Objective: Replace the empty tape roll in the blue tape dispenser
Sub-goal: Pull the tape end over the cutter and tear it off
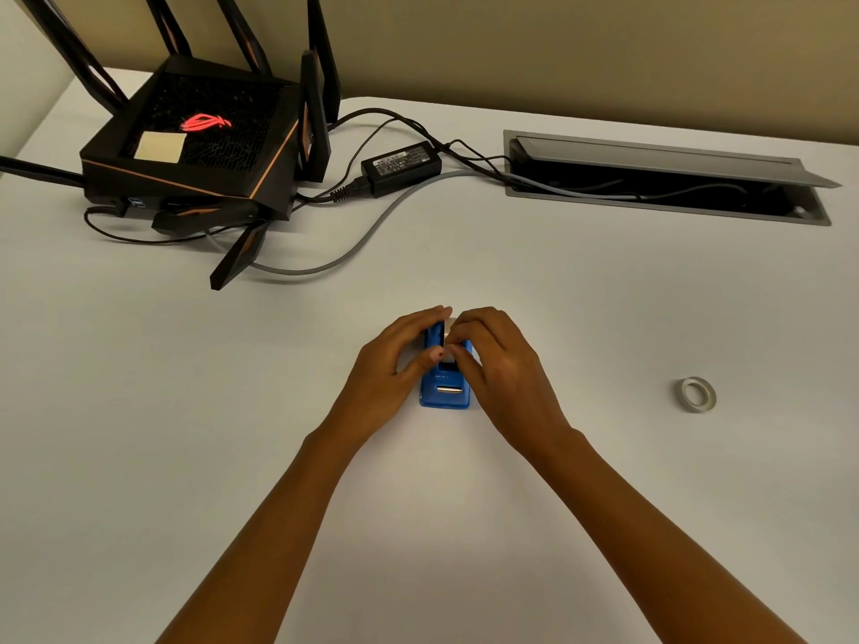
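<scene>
One blue tape dispenser (pixel 445 388) sits at the middle of the white counter (pixel 604 295), its flat near end showing a small metal cutter, with a pale roll barely visible in its far part between the fingers. The left hand (pixel 395 364) cups its left side and the right hand (pixel 497 360) its right, both clamped on it with fingertips meeting over the top. One tape roll (pixel 696 395) lies flat well to the right; far left stand one black router (pixel 195 146) with a glowing red logo and one power adapter (pixel 400 167) whose label is too small to read, and far right is one open cable hatch (pixel 664 178).
</scene>
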